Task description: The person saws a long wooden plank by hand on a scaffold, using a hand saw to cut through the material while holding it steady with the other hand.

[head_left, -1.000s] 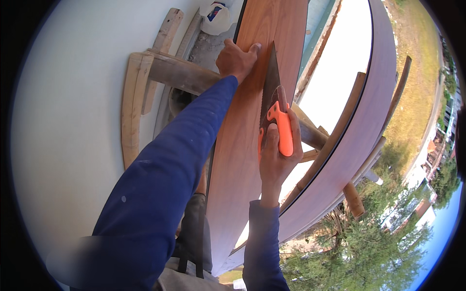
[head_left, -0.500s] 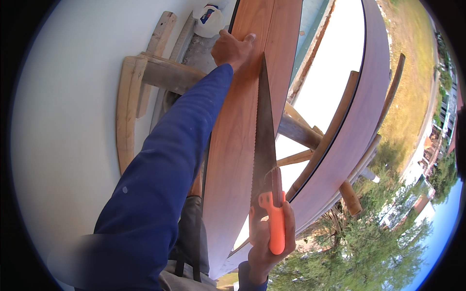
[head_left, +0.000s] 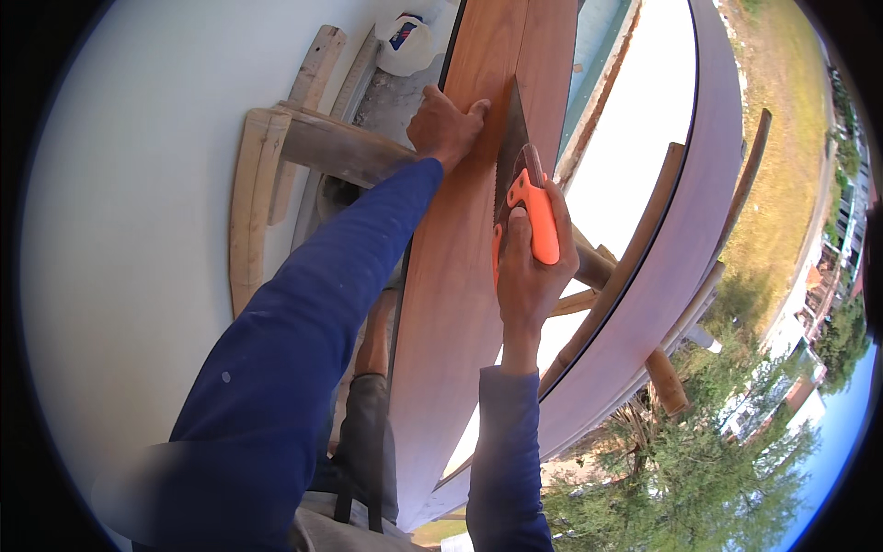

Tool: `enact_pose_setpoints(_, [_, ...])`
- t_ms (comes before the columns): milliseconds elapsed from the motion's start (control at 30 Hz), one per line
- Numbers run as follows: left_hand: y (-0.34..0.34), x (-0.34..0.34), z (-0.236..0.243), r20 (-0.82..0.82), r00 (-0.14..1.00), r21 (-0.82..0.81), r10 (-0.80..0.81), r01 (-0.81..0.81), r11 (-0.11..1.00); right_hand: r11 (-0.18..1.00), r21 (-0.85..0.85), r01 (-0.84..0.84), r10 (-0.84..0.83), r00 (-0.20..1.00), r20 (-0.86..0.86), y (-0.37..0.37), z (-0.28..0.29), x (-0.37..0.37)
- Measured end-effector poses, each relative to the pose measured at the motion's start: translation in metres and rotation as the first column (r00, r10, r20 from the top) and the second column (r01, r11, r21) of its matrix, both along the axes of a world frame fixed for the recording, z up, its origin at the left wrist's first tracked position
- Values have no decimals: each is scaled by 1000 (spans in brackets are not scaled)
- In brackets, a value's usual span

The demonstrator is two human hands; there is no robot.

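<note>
A long reddish-brown wooden board (head_left: 448, 304) runs away from me, with a lengthwise split reaching to the saw. My left hand (head_left: 446, 126) bears down on the board's left part, its fingers curled at the edge and the thumb lying on the face. In my right hand (head_left: 533, 276) is a handsaw (head_left: 543, 224), gripped by its orange handle. The saw's dark blade sits in the cut, and much of it is hidden below the board. Both hands are close together, the right one nearer to me.
Wooden trestles (head_left: 349, 152) support the work from below. To the right lies another long board (head_left: 676, 267), curved by the lens. A white plastic jug (head_left: 405, 46) stands at the far left beside a pale wall (head_left: 138, 230). Grass and trees (head_left: 662, 478) lie beyond on the right.
My right hand has pushed the saw forward and down, so the handle is now near my left hand and less blade shows. My left hand keeps its hold on the board.
</note>
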State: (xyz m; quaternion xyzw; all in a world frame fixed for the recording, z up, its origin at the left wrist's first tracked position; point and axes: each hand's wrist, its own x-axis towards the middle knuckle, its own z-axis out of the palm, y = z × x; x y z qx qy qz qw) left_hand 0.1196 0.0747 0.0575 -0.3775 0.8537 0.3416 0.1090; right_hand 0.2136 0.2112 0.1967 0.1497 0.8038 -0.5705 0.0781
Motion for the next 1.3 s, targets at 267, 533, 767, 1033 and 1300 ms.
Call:
enact_pose_setpoints(267, [-3, 22, 1, -13, 998, -25, 60, -60, 998, 999, 50, 9, -17, 987, 161, -8, 95, 28])
enact_pose_setpoints(533, [0, 22, -1, -77, 992, 13, 99, -99, 995, 981, 134, 138, -167, 955, 243, 6, 206, 117])
enact_pose_setpoints(767, [2, 23, 2, -35, 996, 65, 79, -76, 995, 997, 61, 44, -54, 984, 169, 5, 97, 60])
enact_pose_setpoints(1033, [4, 29, -1, -34, 998, -9, 62, -62, 998, 1000, -1, 16, -15, 997, 82, -5, 35, 26])
enact_pose_setpoints(1300, [0, 9, -1, -85, 994, -14, 68, -69, 998, 990, 104, 99, -117, 977, 178, 15, 162, 137])
